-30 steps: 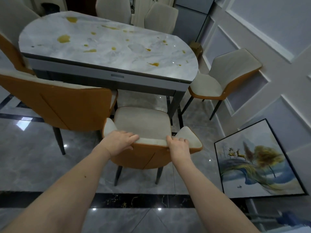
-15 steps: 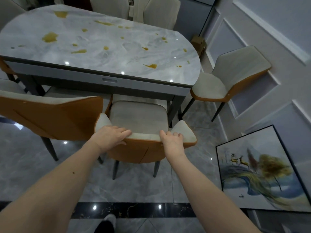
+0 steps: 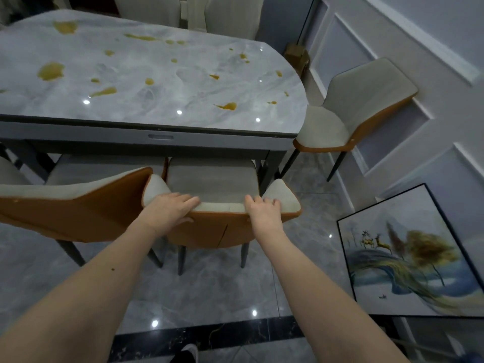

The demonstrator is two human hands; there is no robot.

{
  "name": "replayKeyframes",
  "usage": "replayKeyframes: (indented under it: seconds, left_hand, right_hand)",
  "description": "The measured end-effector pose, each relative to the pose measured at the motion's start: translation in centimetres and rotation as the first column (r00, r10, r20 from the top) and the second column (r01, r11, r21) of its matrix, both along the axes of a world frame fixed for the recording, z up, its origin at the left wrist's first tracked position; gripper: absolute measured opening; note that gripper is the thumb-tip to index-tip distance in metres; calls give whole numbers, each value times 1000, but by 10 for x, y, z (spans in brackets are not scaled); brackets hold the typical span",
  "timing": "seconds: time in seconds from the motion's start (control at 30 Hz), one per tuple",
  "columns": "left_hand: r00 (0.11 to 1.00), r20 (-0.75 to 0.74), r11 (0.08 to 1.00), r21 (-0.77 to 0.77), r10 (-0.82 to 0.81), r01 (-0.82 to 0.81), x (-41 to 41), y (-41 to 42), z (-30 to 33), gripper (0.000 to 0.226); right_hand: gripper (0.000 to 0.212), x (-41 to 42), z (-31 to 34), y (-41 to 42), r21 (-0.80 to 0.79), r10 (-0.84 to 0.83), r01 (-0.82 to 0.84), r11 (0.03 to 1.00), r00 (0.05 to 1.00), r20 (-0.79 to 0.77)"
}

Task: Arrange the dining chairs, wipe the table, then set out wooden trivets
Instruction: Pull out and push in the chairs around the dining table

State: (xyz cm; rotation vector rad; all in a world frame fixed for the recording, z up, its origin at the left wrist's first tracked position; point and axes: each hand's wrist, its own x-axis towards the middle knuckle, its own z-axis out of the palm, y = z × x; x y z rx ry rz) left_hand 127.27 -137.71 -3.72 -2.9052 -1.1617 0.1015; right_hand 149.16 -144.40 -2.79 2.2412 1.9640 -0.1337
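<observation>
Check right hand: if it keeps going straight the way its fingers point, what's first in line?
Probably the chair's seat cushion, just past the backrest the right hand grips; beyond it, the table's edge. Depth unclear.

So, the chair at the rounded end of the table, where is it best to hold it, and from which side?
Grip the top edge of its backrest, coming from behind on the wall side. The seat faces the table, so the back is the free, raised part.

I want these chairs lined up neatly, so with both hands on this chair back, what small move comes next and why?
Probably ease the chair slightly further under the table, then let go. Both the left hand and right hand grip its backrest, its seat front is already under the edge, and the spills remain unwiped.
</observation>
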Motion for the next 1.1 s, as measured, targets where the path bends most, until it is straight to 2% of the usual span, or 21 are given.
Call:
replayKeyframes:
  seconds: [0.2,0.37,0.5,0.6,0.73,0.83,1.1]
  left_hand:
    - [999,-35,993,-116,-1,-3,19,2,15,41]
    - [995,34,994,-51,-92,94,96,-12,21,47]
    - [991,65,990,-73,-113,117,164,-22,31,40]
    - [993,78,990,-105,-89,96,214,-27,42,39]
    - [979,202,986,-155,-23,55,312,-35,58,29]
    - [979,190,978,-175,-79,113,380,-35,67,24]
    - [972,166,971,-146,-164,188,537,-1,87,27]
  right_hand:
    - [37,14,-1,4,-58,89,-91,994,995,-47]
    - [52,50,2,1,-33,222,-228,973,965,-143]
    - [56,118,5,-13,13,255,-256,967,957,-135]
    - [53,180,14,-24,16,207,-207,978,969,-132]
    - [52,279,35,-41,2,106,-107,994,981,-163]
    - [51,342,51,-47,14,41,-39,999,982,-186]
    - [46,498,77,-27,-62,-141,134,989,982,-127]
